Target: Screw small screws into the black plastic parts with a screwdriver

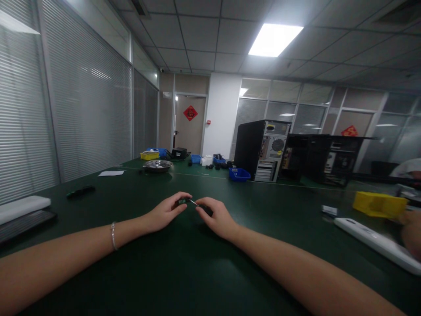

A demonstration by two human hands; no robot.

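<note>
Over the green table (197, 272), my left hand (164, 213) pinches a small dark green piece (183, 201) between thumb and fingers. It looks like a small circuit board, mostly covered by the fingers. Across from it, my right hand (219, 219) is closed around the dark handle of a screwdriver (194, 202). The thin metal shaft points left, its tip at or close to the green piece; whether they touch I cannot tell.
A metal bowl (158, 165), a blue bin (239, 174) and a black computer tower (251, 149) stand farther back. At left lie a keyboard (28, 224) and a dark object (80, 192). On the right are a yellow bin (379, 204), a long white device (378, 243) and another person's blurred hand (412, 230).
</note>
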